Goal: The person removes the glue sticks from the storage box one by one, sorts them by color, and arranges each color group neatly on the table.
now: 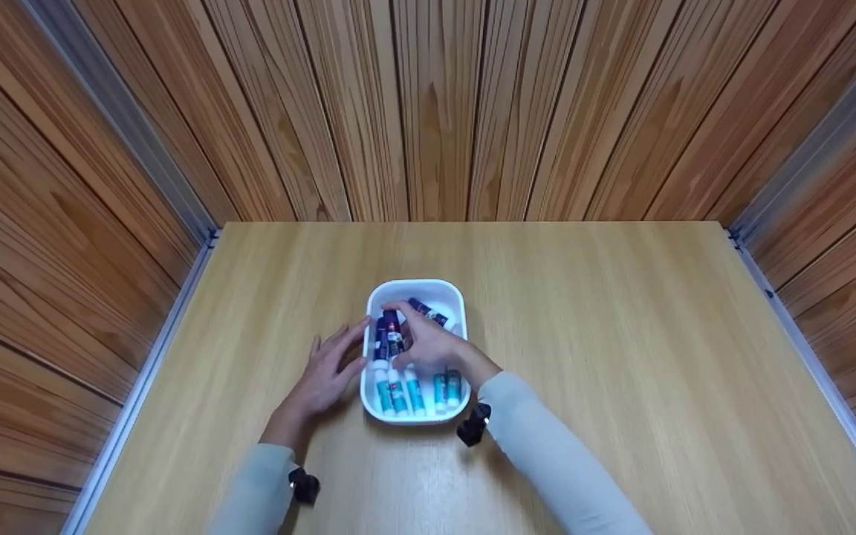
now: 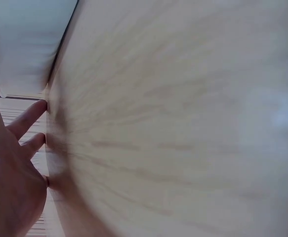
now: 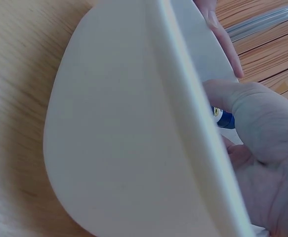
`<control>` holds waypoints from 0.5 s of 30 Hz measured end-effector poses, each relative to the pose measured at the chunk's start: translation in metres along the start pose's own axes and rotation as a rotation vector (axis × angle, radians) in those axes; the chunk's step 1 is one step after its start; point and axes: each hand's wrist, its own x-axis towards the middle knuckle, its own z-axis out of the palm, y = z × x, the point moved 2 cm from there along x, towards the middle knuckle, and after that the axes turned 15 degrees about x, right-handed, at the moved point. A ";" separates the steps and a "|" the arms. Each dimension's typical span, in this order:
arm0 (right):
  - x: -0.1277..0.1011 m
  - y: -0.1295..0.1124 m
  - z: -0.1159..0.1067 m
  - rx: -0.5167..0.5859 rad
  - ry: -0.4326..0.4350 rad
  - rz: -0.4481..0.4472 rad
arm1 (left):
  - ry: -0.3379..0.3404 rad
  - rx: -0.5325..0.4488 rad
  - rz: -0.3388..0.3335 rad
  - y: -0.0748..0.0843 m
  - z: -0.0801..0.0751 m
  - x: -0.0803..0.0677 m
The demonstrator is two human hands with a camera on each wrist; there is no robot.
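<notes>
At the far left stands a wall of brown planks (image 1: 41, 223), and a metal rail (image 1: 138, 371) runs along its foot, at the edge of the light wooden counter (image 1: 621, 334). Next comes the pale left sleeve (image 1: 250, 490), with a small black device (image 1: 305, 487) at the wrist. The left hand (image 1: 328, 371) has its fingers spread; the forefinger touches the left rim of the white tray (image 1: 415, 420), the thumb is at its side wall, and the left wrist view shows other fingertips resting on the counter. Inside the tray, at the left, two dark-blue tubes (image 1: 392, 324) with caps, similar to glue sticks, lie side by side. Nearer to the person, three teal-and-white tubes (image 1: 398, 394) make a row. The right hand (image 1: 432, 343) is over the middle of the tray, with its thumb and forefinger apart and bent about one of the two dark-blue tubes; I cannot tell if they pinch it. Beyond this hand another dark-blue tube (image 1: 428, 312) lies slanted, and in the near right corner are two shorter-looking teal tubes (image 1: 441, 391). Further right come another black device (image 1: 474, 425) and the right sleeve (image 1: 554, 453).
</notes>
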 end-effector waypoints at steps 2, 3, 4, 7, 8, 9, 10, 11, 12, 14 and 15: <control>-0.001 0.000 -0.001 0.010 0.003 -0.012 | -0.004 -0.006 0.004 0.000 -0.001 0.001; -0.001 0.000 -0.002 0.014 0.004 -0.019 | -0.006 -0.008 0.006 0.000 -0.001 0.001; -0.001 -0.001 -0.002 0.022 0.005 -0.028 | -0.009 -0.009 0.007 0.000 -0.001 0.001; -0.001 -0.002 -0.004 0.056 0.002 -0.075 | -0.014 -0.009 0.014 0.000 -0.003 0.001; -0.001 -0.003 -0.005 0.064 0.002 -0.091 | -0.014 -0.007 0.015 0.000 -0.004 0.001; -0.001 -0.004 -0.006 0.071 0.001 -0.109 | -0.014 -0.003 0.014 0.000 -0.005 0.001; 0.000 -0.005 -0.008 0.080 -0.001 -0.129 | -0.015 0.003 0.010 0.000 -0.005 0.002; 0.000 -0.007 -0.009 0.082 -0.003 -0.147 | -0.014 0.007 0.006 0.000 -0.006 0.002; 0.000 -0.009 -0.010 0.082 -0.005 -0.159 | -0.015 0.016 -0.004 0.001 -0.007 0.002; 0.000 -0.012 -0.012 0.078 -0.011 -0.173 | -0.015 0.037 -0.025 0.001 -0.008 0.002; 0.000 -0.014 -0.013 0.077 -0.015 -0.177 | -0.016 0.044 -0.034 0.001 -0.009 0.002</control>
